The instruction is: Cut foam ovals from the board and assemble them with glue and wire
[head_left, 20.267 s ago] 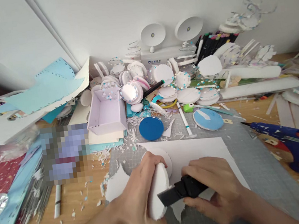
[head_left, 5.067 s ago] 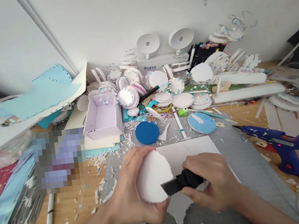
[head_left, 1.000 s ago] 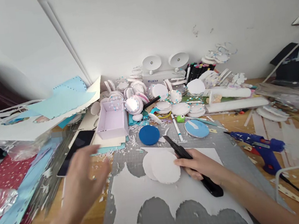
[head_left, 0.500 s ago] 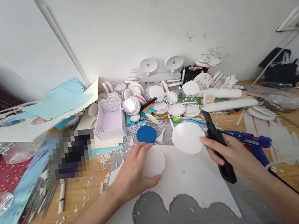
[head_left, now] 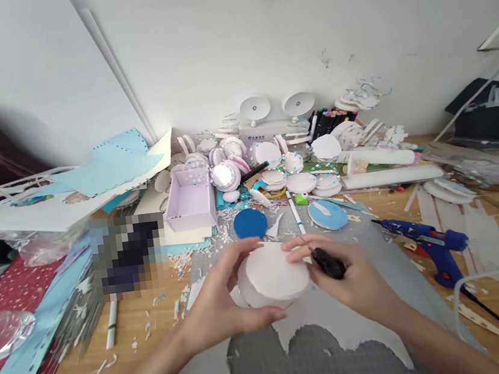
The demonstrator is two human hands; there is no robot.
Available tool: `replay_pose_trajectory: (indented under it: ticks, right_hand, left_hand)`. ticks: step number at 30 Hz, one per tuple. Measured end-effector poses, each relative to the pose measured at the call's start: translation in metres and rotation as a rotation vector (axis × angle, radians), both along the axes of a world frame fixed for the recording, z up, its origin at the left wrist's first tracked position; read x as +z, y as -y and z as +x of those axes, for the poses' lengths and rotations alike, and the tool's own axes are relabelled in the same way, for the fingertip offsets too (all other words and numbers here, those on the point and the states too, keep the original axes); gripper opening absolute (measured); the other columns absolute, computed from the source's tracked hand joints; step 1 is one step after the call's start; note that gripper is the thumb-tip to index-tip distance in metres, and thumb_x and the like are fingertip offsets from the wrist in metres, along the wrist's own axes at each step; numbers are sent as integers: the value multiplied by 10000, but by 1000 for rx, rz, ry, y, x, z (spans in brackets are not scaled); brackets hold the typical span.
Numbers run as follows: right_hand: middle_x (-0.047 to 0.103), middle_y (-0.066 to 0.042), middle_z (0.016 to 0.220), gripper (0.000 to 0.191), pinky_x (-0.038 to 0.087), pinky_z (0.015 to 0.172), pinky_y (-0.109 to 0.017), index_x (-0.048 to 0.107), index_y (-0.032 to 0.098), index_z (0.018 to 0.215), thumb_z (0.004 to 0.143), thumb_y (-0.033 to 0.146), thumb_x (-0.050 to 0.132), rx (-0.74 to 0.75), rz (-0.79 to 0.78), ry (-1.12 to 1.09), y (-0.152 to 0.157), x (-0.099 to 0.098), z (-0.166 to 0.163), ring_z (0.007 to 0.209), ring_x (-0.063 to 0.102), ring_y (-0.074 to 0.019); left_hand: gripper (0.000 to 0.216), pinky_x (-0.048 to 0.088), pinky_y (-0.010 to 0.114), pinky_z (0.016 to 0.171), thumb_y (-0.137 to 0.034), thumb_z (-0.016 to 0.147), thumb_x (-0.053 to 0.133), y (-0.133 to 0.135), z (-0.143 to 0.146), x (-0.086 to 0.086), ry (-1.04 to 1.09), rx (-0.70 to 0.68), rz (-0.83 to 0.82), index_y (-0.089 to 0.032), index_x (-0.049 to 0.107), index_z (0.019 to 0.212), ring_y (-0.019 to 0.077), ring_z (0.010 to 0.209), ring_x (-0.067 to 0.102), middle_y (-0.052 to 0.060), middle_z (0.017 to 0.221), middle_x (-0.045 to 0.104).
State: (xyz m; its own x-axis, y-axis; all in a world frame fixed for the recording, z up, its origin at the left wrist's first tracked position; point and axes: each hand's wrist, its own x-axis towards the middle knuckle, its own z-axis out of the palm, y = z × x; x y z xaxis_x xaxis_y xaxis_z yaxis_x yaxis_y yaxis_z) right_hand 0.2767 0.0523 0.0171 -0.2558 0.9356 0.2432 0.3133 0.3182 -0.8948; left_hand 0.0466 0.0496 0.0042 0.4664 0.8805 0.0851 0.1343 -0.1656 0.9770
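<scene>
A white foam-board disc (head_left: pixel 273 272) is in front of me, partly over another white disc beneath it. My left hand (head_left: pixel 226 293) curves round the left side of the discs, thumb at the near edge and fingers at the far edge. From the right, my right hand (head_left: pixel 341 267) touches the upper disc with its fingertips. That same hand keeps a black utility knife (head_left: pixel 329 264) in its grasp, seen nearly end-on. Under the discs lies a white sheet (head_left: pixel 334 322) with round cut-outs along its near edge, on a grey cutting mat (head_left: pixel 294 369).
Beyond my hands are a dark blue disc (head_left: pixel 250 224), a light blue disc (head_left: pixel 328 215) and a white marker (head_left: pixel 295 212). A blue glue gun (head_left: pixel 433 243) lies at the right with its cord. A lilac box (head_left: pixel 190 200) and heaps of white discs line the wall.
My right hand has moved left with the knife and brought its white disc over the one at my left hand. The light blue disc is now uncovered.
</scene>
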Motion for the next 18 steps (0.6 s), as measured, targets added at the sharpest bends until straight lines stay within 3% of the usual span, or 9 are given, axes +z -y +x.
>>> replay_pose_trajectory:
  ticks: [1, 3, 6, 9, 11, 14, 16, 18]
  right_hand:
    - [672, -60, 1026, 152, 483, 767, -316, 708, 240, 871, 812, 220, 569, 29, -42, -24, 0, -3, 1, 908, 629, -215]
    - [655, -37, 818, 197, 444, 569, -263, 682, 237, 995, 838, 260, 565, 18, -203, -126, 1, -8, 3, 630, 574, -147]
    - [424, 80, 478, 323, 280, 434, -214, 570, 202, 1149, 877, 376, 556, -35, -448, -328, 5, -15, 3, 418, 337, -83]
    - [342, 115, 423, 313, 209, 403, -194, 536, 177, 918, 842, 471, 611, 28, -671, -383, 10, -18, -4, 386, 256, -50]
    - [330, 127, 411, 345, 187, 385, -187, 462, 194, 793, 807, 476, 661, 92, -765, -384, 13, -17, -10, 363, 227, -34]
    - [334, 137, 421, 369, 193, 382, -187, 457, 202, 846, 772, 464, 706, 89, -766, -367, 16, -14, -17, 362, 251, -38]
    - [363, 124, 450, 381, 203, 392, -191, 485, 196, 887, 762, 476, 711, 76, -727, -319, 17, -10, -18, 387, 279, -45]
    - [403, 98, 506, 368, 232, 424, -197, 517, 185, 866, 759, 479, 711, 73, -669, -259, 18, -8, -17, 443, 319, -55]
  left_hand:
    - [732, 406, 434, 1022, -310, 646, 828, -1, 0, 0, -33, 4, 40, -297, 446, 1270, 310, 1268, 447, 106, 1351, 465]
    - [653, 416, 434, 1008, -323, 646, 825, -1, -1, 1, -101, 13, 138, -280, 516, 1220, 319, 1269, 440, 109, 1356, 462]
    - [687, 377, 446, 1044, -340, 643, 828, -2, -2, 5, -162, 6, 270, -284, 511, 1249, 313, 1264, 446, 109, 1370, 459]
    - [728, 311, 441, 1100, -343, 644, 832, 1, 0, 9, -185, -20, 321, -318, 483, 1283, 306, 1307, 403, 83, 1415, 431]
    - [846, 318, 427, 1106, -350, 623, 847, 5, 1, 10, -107, -44, 232, -355, 404, 1345, 305, 1334, 374, 62, 1461, 386]
    - [952, 392, 399, 1066, -405, 681, 799, 11, 4, 11, 121, -69, -5, -386, 221, 1437, 298, 1349, 368, 49, 1532, 286]
    - [765, 427, 377, 1035, -403, 815, 676, 13, 5, 12, 153, -74, -91, -368, 239, 1442, 277, 1327, 410, 45, 1524, 321]
    - [537, 419, 361, 1038, -341, 907, 561, 13, 5, 16, 51, -74, -53, -326, 360, 1405, 252, 1293, 459, 45, 1464, 431]
